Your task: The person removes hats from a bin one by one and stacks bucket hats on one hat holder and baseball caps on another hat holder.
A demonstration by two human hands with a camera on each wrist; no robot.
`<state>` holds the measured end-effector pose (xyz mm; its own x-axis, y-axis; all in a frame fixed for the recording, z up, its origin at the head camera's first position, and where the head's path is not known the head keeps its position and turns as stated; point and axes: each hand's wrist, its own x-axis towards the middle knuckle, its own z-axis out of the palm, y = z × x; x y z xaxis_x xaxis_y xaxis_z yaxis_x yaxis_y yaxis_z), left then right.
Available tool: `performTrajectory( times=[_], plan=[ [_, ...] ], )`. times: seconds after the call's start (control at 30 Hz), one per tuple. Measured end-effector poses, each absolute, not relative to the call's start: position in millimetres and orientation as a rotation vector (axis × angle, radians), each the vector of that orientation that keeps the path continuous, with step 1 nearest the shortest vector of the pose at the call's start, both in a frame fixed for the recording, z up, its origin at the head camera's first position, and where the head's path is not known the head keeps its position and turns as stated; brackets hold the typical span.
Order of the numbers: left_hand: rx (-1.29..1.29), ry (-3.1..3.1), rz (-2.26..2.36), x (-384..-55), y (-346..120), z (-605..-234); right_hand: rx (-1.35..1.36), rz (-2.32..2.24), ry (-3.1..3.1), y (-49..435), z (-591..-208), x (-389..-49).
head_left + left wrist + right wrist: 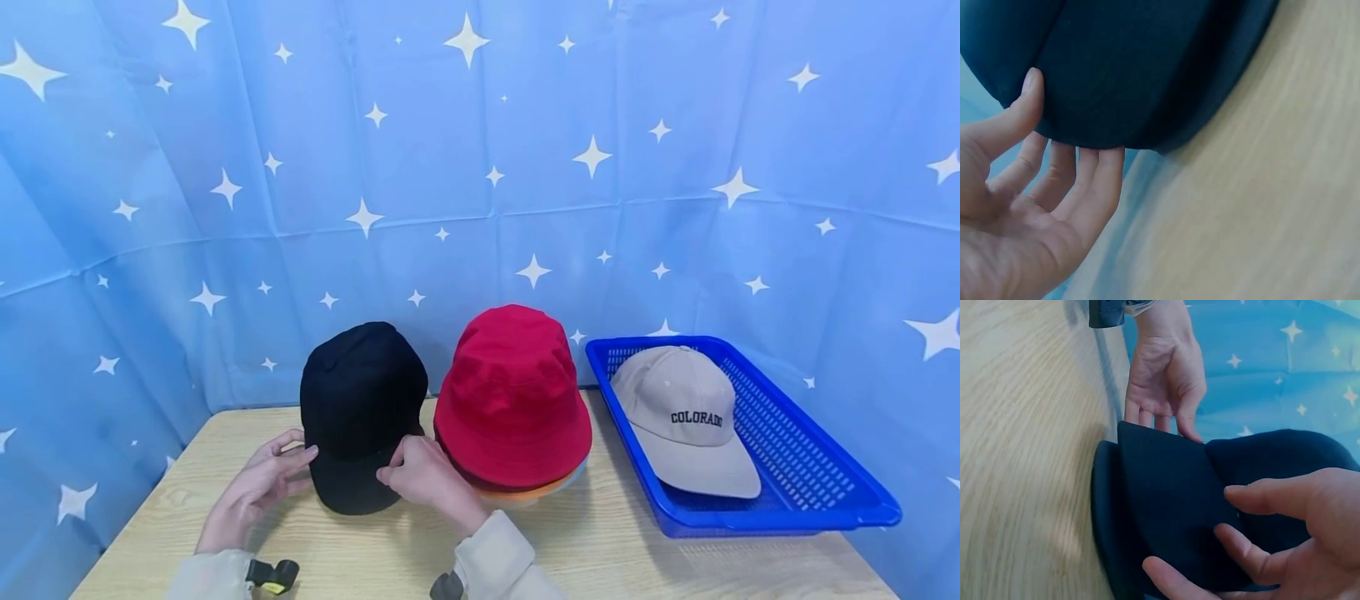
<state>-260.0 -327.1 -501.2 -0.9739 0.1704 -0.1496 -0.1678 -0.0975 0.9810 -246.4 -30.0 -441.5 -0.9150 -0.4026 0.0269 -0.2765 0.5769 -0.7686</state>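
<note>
A black cap stands on the left of the table, its crown up and its brim facing the near edge. At the cap's left side is my left hand; in the left wrist view the thumb lies on the crown while the other fingertips pass behind its edge, out of sight. My right hand is at the cap's right front. In the right wrist view its fingers are spread across the near side of the crown; whether every fingertip touches is unclear.
Right of the black cap, a red bucket hat sits over others, with an orange edge showing below. Farther right, a blue plastic basket holds a beige cap lettered COLORADO. A starry blue curtain hangs behind the wooden table.
</note>
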Motion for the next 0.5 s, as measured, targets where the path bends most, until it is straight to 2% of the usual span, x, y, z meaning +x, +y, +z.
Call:
performTrajectory(
  times=[0.27, 0.5],
  plan=[
    [-0.117, 2.017, 2.097, -257.0, -326.4, -498.5, -0.614, -1.238, 2.625, -30.9, -441.5, -247.0],
    [-0.141, 2.152, 1.946, -256.2, -329.9, -488.5, -0.527, -1.168, 2.551, -27.6, -426.8, -237.5]
  ],
)
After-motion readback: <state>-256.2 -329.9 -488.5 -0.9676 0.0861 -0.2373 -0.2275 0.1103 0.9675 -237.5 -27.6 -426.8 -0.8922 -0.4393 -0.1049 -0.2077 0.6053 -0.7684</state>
